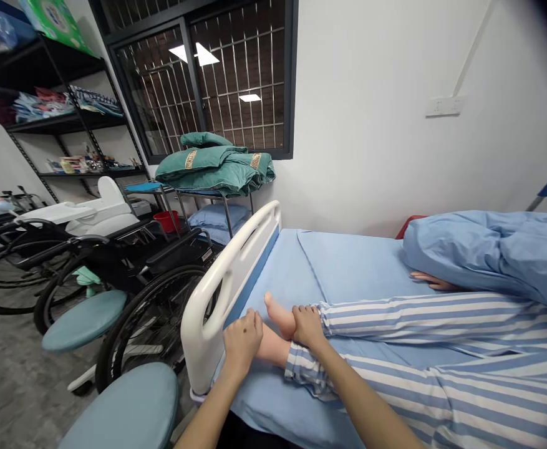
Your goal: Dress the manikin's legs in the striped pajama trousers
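On the bed lies a figure in blue-and-white striped trousers, bare feet toward the footboard. My left hand is closed around the toe end of the near foot, hiding its toes. The far foot points up beside it, big toe showing. My right hand is wrapped over that far leg's ankle, by the trouser hem. A blue cover lies over the upper body, and the figure's hand shows from under it.
The white footboard stands just left of my left hand. Beyond it are wheelchairs and round blue stools. Green bedding is piled on a rack below the barred window. Black shelves stand at the far left.
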Available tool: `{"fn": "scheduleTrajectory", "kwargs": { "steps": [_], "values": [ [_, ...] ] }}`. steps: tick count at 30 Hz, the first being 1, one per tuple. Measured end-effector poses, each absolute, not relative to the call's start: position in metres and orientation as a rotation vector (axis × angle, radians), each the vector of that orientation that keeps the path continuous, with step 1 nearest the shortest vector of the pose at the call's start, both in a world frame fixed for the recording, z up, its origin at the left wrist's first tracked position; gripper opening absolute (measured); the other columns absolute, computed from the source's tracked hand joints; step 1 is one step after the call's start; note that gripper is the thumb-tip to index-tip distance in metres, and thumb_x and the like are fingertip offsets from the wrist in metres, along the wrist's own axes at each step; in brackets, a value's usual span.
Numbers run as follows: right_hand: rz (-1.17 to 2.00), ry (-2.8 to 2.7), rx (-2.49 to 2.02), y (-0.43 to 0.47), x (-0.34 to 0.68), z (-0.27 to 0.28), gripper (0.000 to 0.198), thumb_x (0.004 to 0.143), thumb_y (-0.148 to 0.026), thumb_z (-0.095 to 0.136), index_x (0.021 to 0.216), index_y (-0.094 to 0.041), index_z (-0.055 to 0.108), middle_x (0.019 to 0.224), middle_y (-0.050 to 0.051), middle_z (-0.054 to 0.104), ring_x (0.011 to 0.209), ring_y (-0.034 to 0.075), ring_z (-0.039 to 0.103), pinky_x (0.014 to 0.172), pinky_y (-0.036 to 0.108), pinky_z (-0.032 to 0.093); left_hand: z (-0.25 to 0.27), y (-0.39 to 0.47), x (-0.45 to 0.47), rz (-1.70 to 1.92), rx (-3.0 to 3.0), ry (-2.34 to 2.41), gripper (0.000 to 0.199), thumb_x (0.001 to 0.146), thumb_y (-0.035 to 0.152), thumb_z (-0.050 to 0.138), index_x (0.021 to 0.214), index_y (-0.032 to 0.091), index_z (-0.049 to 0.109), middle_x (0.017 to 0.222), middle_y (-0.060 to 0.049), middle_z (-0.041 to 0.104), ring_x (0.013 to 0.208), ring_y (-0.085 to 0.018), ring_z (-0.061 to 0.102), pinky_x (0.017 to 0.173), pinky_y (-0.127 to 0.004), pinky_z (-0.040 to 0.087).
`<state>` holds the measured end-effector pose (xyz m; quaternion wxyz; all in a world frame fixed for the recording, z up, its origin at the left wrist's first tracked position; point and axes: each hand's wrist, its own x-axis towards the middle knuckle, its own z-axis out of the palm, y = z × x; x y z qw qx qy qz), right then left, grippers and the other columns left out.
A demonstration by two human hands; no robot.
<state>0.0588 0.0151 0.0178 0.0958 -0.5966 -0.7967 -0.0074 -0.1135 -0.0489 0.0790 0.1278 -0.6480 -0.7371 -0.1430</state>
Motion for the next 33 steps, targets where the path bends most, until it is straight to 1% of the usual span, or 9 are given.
{"fn": "scheduleTrajectory", "kwargs": {
  "steps": [3, 6, 12, 14, 17, 20, 23, 27, 33],
  "values": [
    [0.001, -2.349, -1.775, 0.014, 0.059, 0.020, 0.042, 0.058, -0.044, 0.060, 0.089, -0.016, 0.052, 0.090, 0.012, 0.058, 0.088, 0.026, 0.049, 0.080, 0.036, 0.026, 0.075, -0.055, -0.117, -0.405, -1.959, -2.085, 0.034, 0.085, 0.035, 0.025, 0.093, 0.022, 0.056, 0.064, -0.005, 0.064, 0.060, -0.018, 0.059, 0.050, -0.024, 0.034],
    [0.036, -2.366, -1.796, 0.014, 0.059, 0.021, 0.045, 0.058, -0.046, 0.060, 0.090, -0.016, 0.052, 0.090, 0.013, 0.059, 0.090, 0.027, 0.049, 0.080, 0.037, 0.026, 0.073, -0.058, -0.121, -0.402, -1.985, -2.074, 0.035, 0.084, 0.036, 0.027, 0.105, 0.022, 0.052, 0.065, -0.004, 0.064, 0.061, -0.017, 0.059, 0.052, -0.024, 0.035],
    [0.065, -2.344, -1.799, 0.014, 0.059, 0.022, 0.044, 0.059, -0.047, 0.059, 0.090, -0.016, 0.052, 0.089, 0.013, 0.059, 0.090, 0.027, 0.050, 0.080, 0.036, 0.026, 0.059, -0.063, -0.130, -0.393, -2.085, -1.894, 0.042, 0.084, 0.036, 0.026, 0.114, 0.018, 0.049, 0.069, -0.006, 0.064, 0.067, -0.018, 0.060, 0.060, -0.027, 0.040],
    [0.051, -2.340, -1.790, 0.014, 0.059, 0.021, 0.042, 0.059, -0.045, 0.059, 0.089, -0.016, 0.052, 0.090, 0.012, 0.059, 0.090, 0.027, 0.049, 0.081, 0.036, 0.026, 0.058, -0.063, -0.132, -0.378, -2.089, -1.890, 0.042, 0.084, 0.036, 0.027, 0.115, 0.019, 0.049, 0.069, -0.006, 0.064, 0.066, -0.018, 0.060, 0.060, -0.027, 0.040],
    [0.014, -2.344, -1.781, 0.014, 0.059, 0.021, 0.039, 0.058, -0.039, 0.061, 0.089, -0.016, 0.051, 0.091, 0.012, 0.058, 0.089, 0.026, 0.049, 0.081, 0.036, 0.026, 0.067, -0.060, -0.128, -0.304, -2.052, -1.965, 0.042, 0.084, 0.039, 0.026, 0.113, 0.021, 0.049, 0.065, -0.005, 0.064, 0.061, -0.020, 0.060, 0.055, -0.027, 0.039],
    [-0.003, -2.356, -1.782, 0.014, 0.059, 0.020, 0.039, 0.056, -0.034, 0.062, 0.089, -0.016, 0.051, 0.090, 0.011, 0.058, 0.088, 0.026, 0.049, 0.081, 0.036, 0.026, 0.079, -0.053, -0.123, -0.199, -2.033, -2.011, 0.042, 0.084, 0.041, 0.023, 0.108, 0.022, 0.052, 0.064, -0.007, 0.063, 0.060, -0.022, 0.060, 0.053, -0.028, 0.039],
    [-0.001, -2.354, -1.775, 0.016, 0.060, 0.018, 0.040, 0.056, -0.036, 0.062, 0.089, -0.016, 0.051, 0.090, 0.011, 0.058, 0.088, 0.026, 0.048, 0.081, 0.036, 0.026, 0.091, -0.046, -0.119, -0.144, -2.058, -2.033, 0.044, 0.084, 0.039, 0.022, 0.100, 0.018, 0.057, 0.069, -0.011, 0.064, 0.066, -0.024, 0.060, 0.056, -0.030, 0.040],
    [-0.001, -2.356, -1.765, 0.017, 0.060, 0.016, 0.039, 0.057, -0.035, 0.061, 0.090, -0.016, 0.051, 0.091, 0.012, 0.057, 0.088, 0.026, 0.048, 0.082, 0.037, 0.025, 0.106, -0.037, -0.119, -0.048, -2.181, -2.043, 0.041, 0.083, 0.031, 0.026, 0.086, 0.013, 0.062, 0.078, -0.015, 0.063, 0.076, -0.022, 0.059, 0.063, -0.030, 0.041],
    [-0.006, -2.368, -1.781, 0.018, 0.060, 0.016, 0.040, 0.059, -0.039, 0.060, 0.091, -0.015, 0.051, 0.092, 0.013, 0.057, 0.089, 0.026, 0.048, 0.082, 0.037, 0.025, 0.122, -0.019, -0.106, 0.171, -2.265, -2.036, 0.037, 0.081, 0.022, 0.029, 0.089, 0.013, 0.064, 0.085, -0.016, 0.063, 0.080, -0.021, 0.059, 0.069, -0.031, 0.041]
  ]
}}
